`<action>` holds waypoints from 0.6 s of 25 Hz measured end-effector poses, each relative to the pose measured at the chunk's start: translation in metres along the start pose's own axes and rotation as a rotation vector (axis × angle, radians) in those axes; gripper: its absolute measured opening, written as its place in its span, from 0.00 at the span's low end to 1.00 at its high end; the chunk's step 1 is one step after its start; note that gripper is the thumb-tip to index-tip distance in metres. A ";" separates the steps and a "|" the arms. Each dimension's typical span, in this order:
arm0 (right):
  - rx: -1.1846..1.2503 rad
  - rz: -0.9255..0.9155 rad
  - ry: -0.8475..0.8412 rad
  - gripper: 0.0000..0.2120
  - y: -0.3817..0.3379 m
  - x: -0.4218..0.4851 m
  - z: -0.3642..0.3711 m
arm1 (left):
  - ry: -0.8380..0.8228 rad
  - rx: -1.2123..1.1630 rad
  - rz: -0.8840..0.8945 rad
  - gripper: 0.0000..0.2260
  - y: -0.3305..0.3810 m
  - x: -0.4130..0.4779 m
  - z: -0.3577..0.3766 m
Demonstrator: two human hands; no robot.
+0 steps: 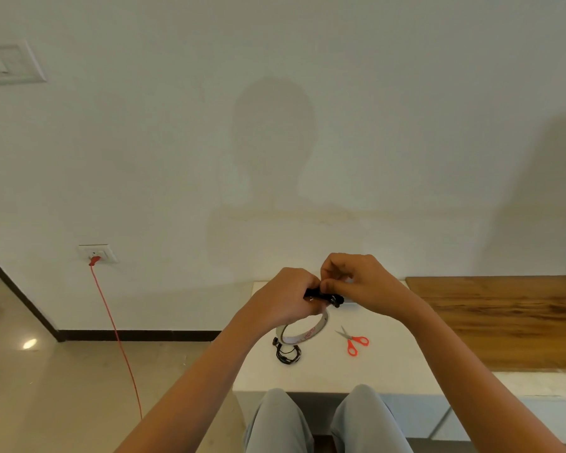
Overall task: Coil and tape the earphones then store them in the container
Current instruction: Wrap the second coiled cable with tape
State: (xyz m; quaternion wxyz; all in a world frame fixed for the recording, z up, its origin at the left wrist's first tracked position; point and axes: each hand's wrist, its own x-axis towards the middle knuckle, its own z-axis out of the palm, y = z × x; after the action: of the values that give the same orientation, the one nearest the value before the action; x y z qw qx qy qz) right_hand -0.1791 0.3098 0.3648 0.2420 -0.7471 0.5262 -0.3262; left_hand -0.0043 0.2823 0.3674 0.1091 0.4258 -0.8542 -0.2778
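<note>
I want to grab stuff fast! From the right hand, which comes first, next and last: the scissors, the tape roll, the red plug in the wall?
From the right hand:
1. Tape roll, just below the hands on the white table.
2. Scissors, lower right on the table; close to the tape's rank.
3. Red plug, far left in the wall socket.

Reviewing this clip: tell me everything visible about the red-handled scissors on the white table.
The scissors are small, with bright red-orange plastic loop handles and short grey metal blades. They lie flat on the white table, blades slightly parted, tips pointing away from the person and to the left, handles toward the near edge. They sit to the right of the tape roll, apart from it, and neither hand touches them. Only the tabletop is in contact with them.
</note>
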 end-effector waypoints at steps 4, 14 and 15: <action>0.183 0.058 -0.003 0.02 0.006 0.002 0.003 | 0.055 -0.093 -0.003 0.08 -0.002 -0.003 0.003; 0.132 0.095 -0.031 0.06 0.022 -0.002 0.033 | -0.011 -0.301 -0.138 0.06 -0.015 -0.001 0.018; 0.124 0.093 -0.040 0.06 0.024 -0.002 0.034 | -0.015 -0.297 -0.158 0.08 -0.016 0.001 0.020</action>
State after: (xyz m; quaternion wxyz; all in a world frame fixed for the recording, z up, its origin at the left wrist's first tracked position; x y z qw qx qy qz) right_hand -0.1693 0.3046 0.3246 0.3134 -0.7117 0.5342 -0.3315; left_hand -0.0022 0.2812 0.3419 0.1422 0.4691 -0.7683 -0.4116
